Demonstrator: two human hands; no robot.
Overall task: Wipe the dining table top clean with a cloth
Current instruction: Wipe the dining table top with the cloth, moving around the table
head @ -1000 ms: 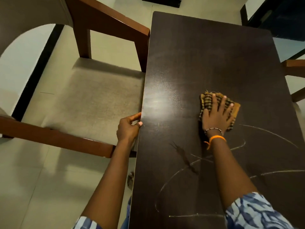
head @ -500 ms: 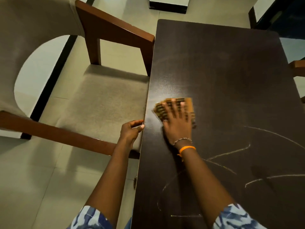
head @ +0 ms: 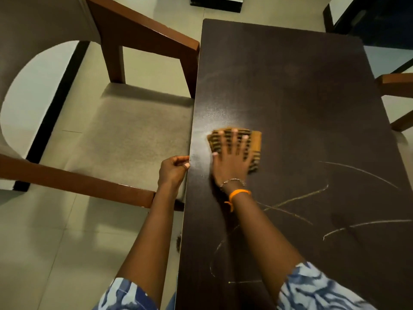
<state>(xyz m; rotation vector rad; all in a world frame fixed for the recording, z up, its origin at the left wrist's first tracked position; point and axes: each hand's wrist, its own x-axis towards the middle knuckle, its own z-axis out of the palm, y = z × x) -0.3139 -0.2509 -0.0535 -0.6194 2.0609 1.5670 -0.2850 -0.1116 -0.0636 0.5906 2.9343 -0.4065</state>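
Cloth lies flat on the dark dining table top, near its left edge and about midway along that edge. Folded into a rough rectangle; long axis runs across the tabletop, left to right, nearly square to the left edge. Colour mustard-yellow with dark checked stripes; outline blurred, weave not readable. Right hand presses flat on it, fingers spread and pointing toward the far end, thumb off the cloth on the left side and touching bare wood. Beaded bracelet and orange wrist band on that wrist. Left hand grips the left edge of the tabletop, fingers curled, thumb tip at the rim. Pale chalk-like lines cross the near half of the tabletop. Wooden armchair with grey seat stands against the left edge.
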